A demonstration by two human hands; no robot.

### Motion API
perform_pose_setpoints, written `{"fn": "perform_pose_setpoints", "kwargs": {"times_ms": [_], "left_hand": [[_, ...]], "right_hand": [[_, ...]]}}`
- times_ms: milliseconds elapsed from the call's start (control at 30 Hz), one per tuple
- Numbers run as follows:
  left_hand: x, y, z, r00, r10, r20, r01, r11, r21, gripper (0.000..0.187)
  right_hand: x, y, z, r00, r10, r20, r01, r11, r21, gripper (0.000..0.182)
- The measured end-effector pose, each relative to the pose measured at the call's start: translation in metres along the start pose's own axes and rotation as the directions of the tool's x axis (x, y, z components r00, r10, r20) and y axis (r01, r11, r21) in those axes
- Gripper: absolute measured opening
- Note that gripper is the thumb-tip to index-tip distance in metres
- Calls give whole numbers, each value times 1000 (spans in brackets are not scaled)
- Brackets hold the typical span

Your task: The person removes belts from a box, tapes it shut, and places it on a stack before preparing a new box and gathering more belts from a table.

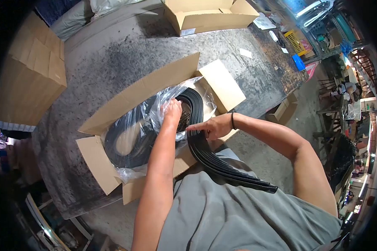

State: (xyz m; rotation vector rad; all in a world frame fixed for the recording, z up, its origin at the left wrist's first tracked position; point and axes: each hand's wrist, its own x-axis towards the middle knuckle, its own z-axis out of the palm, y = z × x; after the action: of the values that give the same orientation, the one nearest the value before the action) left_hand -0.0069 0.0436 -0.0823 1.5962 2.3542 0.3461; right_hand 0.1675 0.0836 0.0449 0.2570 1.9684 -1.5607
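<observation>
The bundle of black strips lay partly inside the open cardboard box, looping round at two o'clock from the box's middle, then crossing the near rim so that its loose end reached out at four o'clock, over the grey shirt. The left hand was at one o'clock, its fingers drawn together where the clear plastic gathered; their tips were hidden, so whether they were clamped on plastic or strip could not be told. The right hand sat at three o'clock, its index finger straight across the strips and the others folded by the outer edge; whether they pinched from beneath could not be seen. The bundle looked supple along its length yet springy, probably rubbery, with a fair weight taken together, and hardly fragile. Its layers ran side by side, so a narrow grip would likely have let some slide or fan apart; the best hold seemed to be across the full width, close to where it crossed the rim, with the unsupported end borne too. The plastic, thin and glossy, seemed apt to slip and cling, and was better gripped by a gathered fold than a single sheet.
</observation>
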Motion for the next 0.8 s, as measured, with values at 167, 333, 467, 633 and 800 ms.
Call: {"fn": "perform_pose_setpoints", "kwargs": {"times_ms": [167, 333, 467, 633, 800], "left_hand": [[-8, 10, -43, 966, -49, 256, 76, 992, -98, 45], [1, 1, -14, 956, -107, 274, 91, 993, 70, 60], [3, 0, -2, 989, -111, 98, 93, 981, 172, 62], [0, 13, -25, 973, -66, 219, 24, 982, 188, 49], [-55, 24, -71, 866, 216, -450, -173, 975, 136, 35]], "right_hand": [[21, -30, 7, 997, 55, -51, -74, 602, -795, 65], [45, -9, -7, 949, -314, -5, 126, 394, -911, 66], [40, 2, -16, 921, -390, -21, 159, 425, -891, 69], [27, 20, -43, 840, -543, 1, 322, 496, -806, 73], [21, 30, -79, 757, -647, -86, 509, 667, -544, 70]]}}
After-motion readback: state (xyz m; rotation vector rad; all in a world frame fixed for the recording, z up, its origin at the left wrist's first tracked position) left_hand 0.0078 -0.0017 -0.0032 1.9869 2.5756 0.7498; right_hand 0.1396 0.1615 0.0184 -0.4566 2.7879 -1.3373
